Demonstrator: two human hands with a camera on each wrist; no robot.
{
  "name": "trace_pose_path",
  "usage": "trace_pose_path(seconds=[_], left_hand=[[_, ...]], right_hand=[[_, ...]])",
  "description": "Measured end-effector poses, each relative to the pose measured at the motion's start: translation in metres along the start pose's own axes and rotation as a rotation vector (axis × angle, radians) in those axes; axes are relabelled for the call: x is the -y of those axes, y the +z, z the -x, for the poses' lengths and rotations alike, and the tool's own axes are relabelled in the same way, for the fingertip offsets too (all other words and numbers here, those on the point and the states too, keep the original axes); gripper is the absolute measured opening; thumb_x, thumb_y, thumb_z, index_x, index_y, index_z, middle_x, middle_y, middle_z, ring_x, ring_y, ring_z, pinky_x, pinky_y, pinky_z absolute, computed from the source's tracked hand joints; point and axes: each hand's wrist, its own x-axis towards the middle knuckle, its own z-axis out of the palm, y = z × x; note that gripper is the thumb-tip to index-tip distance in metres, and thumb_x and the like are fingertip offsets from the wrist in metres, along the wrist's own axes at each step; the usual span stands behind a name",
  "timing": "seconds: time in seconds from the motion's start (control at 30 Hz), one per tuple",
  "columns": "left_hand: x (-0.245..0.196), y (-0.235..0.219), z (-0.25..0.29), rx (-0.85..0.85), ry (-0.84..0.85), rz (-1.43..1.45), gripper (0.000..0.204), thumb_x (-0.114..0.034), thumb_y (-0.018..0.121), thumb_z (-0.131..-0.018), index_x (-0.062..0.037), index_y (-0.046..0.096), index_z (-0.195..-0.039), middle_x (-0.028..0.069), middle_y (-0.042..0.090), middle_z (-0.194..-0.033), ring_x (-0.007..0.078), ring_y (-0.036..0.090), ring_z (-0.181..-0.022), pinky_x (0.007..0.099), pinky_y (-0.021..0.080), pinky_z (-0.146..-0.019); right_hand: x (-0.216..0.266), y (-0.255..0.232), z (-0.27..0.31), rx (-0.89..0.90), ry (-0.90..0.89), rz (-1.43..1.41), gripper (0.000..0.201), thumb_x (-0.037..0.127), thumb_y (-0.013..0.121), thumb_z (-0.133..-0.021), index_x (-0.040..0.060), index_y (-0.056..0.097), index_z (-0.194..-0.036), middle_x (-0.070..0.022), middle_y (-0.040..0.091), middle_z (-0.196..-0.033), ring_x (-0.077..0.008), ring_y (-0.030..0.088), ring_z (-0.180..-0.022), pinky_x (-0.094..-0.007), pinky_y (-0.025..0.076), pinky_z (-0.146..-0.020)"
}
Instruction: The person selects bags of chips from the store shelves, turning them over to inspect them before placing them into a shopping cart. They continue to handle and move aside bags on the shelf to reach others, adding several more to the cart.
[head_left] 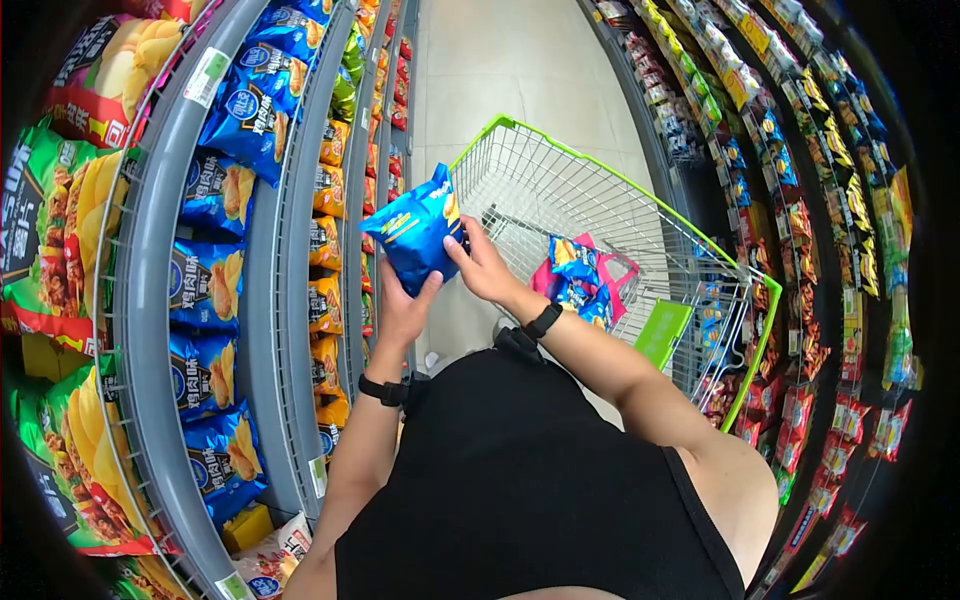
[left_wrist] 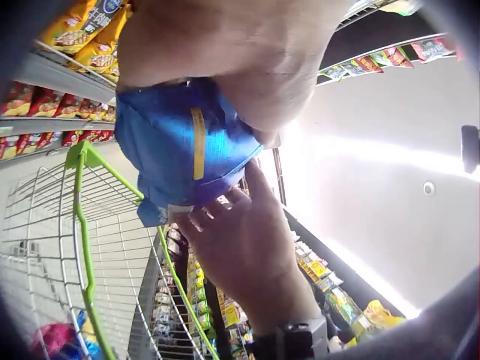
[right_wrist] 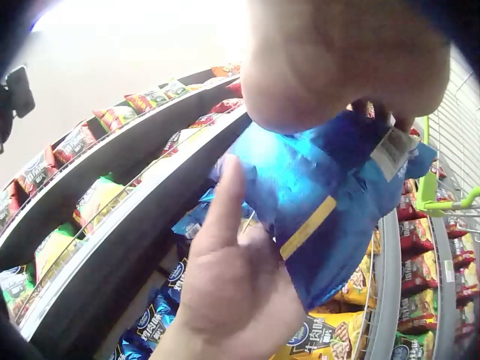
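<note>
A blue bag of chips (head_left: pixel 412 232) is held in front of the body, between the shelf and the cart. My left hand (head_left: pixel 403 312) grips its lower end, thumb on the near face. My right hand (head_left: pixel 484 264) holds its right side, thumb on the front and fingers behind. In the left wrist view the bag (left_wrist: pixel 169 142) shows a yellow strip, and the right hand (left_wrist: pixel 241 251) reaches it from below. The right wrist view shows the left hand (right_wrist: pixel 232 281) against the bag (right_wrist: pixel 315 202), thumb raised along its side.
A wire shopping cart (head_left: pixel 585 150) with a green rim stands ahead to the right, holding blue snack bags (head_left: pixel 577 260) and a pink item (head_left: pixel 618 275). Shelves of blue chip bags (head_left: pixel 205 285) and orange bags (head_left: pixel 327 245) line the left. More packaged snacks (head_left: pixel 790 250) hang on the right.
</note>
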Motion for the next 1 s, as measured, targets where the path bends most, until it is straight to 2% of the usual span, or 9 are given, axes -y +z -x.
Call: trace_pose_path(seconds=[0.07, 0.13, 0.2, 0.33, 0.5, 0.6, 0.7, 0.8, 1.0], left_hand=[[-0.001, 0.006, 0.002, 0.076, 0.106, 0.039, 0.063, -0.038, 0.071, -0.092, 0.0003, 0.041, -0.132, 0.0148, 0.055, -0.120, 0.0238, 0.057, -0.111, 0.0378, 0.048, -0.093], [-0.011, 0.007, 0.003, 0.165, 0.015, 0.212, 0.051, -0.035, 0.068, -0.093, -0.0017, 0.046, -0.125, 0.0114, 0.055, -0.116, 0.0197, 0.057, -0.108, 0.0339, 0.050, -0.086], [-0.010, 0.000, -0.003, 0.337, -0.062, 0.302, 0.048, -0.034, 0.068, -0.094, -0.0017, 0.048, -0.123, 0.0105, 0.055, -0.115, 0.0182, 0.057, -0.107, 0.0318, 0.051, -0.083], [0.007, 0.016, -0.001, 0.179, -0.122, 0.087, 0.049, -0.029, 0.073, -0.091, -0.0023, 0.049, -0.123, 0.0099, 0.055, -0.119, 0.0180, 0.056, -0.108, 0.0317, 0.050, -0.083], [0.009, 0.026, 0.002, 0.351, -0.246, 0.239, 0.084, -0.025, 0.076, -0.088, -0.0010, 0.022, -0.149, 0.0149, 0.049, -0.137, 0.0240, 0.047, -0.130, 0.0385, 0.041, -0.107], [-0.015, 0.035, 0.010, 0.430, -0.354, 0.311, 0.080, -0.023, 0.075, -0.088, -0.0009, 0.025, -0.147, 0.0143, 0.049, -0.137, 0.0235, 0.050, -0.127, 0.0371, 0.042, -0.106], [-0.017, 0.051, 0.009, 0.412, -0.317, 0.230, 0.077, -0.017, 0.078, -0.085, -0.0006, 0.030, -0.143, 0.0135, 0.054, -0.131, 0.0226, 0.057, -0.119, 0.0363, 0.046, -0.101], [-0.014, 0.065, 0.004, 0.375, -0.274, 0.166, 0.076, -0.012, 0.080, -0.082, 0.0005, 0.033, -0.141, 0.0141, 0.057, -0.127, 0.0217, 0.060, -0.113, 0.0356, 0.049, -0.098], [-0.005, 0.088, -0.001, 0.392, -0.292, -0.035, 0.078, -0.013, 0.081, -0.082, 0.0013, 0.032, -0.141, 0.0154, 0.057, -0.126, 0.0222, 0.061, -0.113, 0.0348, 0.051, -0.096]], right_hand=[[-0.005, -0.006, -0.001, 0.030, 0.085, -0.177, 0.056, 0.046, 0.048, -0.102, 0.0021, 0.043, -0.137, -0.0139, 0.059, -0.125, -0.0247, 0.057, -0.115, -0.0375, 0.043, -0.103], [-0.023, -0.009, -0.005, 0.008, 0.102, -0.544, 0.058, 0.049, 0.044, -0.104, 0.0043, 0.043, -0.140, -0.0122, 0.058, -0.128, -0.0236, 0.056, -0.119, -0.0369, 0.042, -0.105], [-0.013, -0.030, 0.001, 0.181, 0.416, -0.935, 0.064, 0.056, 0.041, -0.102, 0.0064, 0.043, -0.143, -0.0111, 0.060, -0.130, -0.0217, 0.061, -0.115, -0.0388, 0.047, -0.104], [-0.034, -0.047, 0.007, 0.230, 0.530, -1.302, 0.065, 0.059, 0.042, -0.100, 0.0070, 0.050, -0.138, -0.0134, 0.063, -0.129, -0.0254, 0.064, -0.113, -0.0413, 0.051, -0.101], [-0.043, -0.049, 0.019, 0.253, 0.457, -1.114, 0.047, 0.036, 0.048, -0.105, 0.0013, 0.052, -0.135, -0.0129, 0.062, -0.130, -0.0238, 0.065, -0.111, -0.0371, 0.053, -0.097], [-0.085, -0.060, 0.013, 0.180, 0.279, -0.780, 0.042, 0.034, 0.050, -0.104, 0.0016, 0.056, -0.131, -0.0075, 0.067, -0.120, -0.0180, 0.066, -0.106, -0.0336, 0.055, -0.091], [-0.068, -0.082, 0.020, -0.002, 0.349, -0.676, 0.041, 0.035, 0.049, -0.105, 0.0026, 0.058, -0.128, -0.0046, 0.069, -0.114, -0.0153, 0.066, -0.102, -0.0325, 0.054, -0.091], [-0.070, -0.112, 0.036, 0.191, 0.436, -1.303, 0.039, 0.033, 0.050, -0.105, 0.0029, 0.057, -0.129, -0.0054, 0.067, -0.118, -0.0124, 0.064, -0.103, -0.0315, 0.053, -0.092], [-0.058, -0.123, 0.062, 0.219, 0.424, -0.903, 0.058, 0.031, 0.065, -0.098, 0.0040, 0.043, -0.144, -0.0082, 0.059, -0.132, -0.0164, 0.058, -0.117, -0.0326, 0.047, -0.101]])
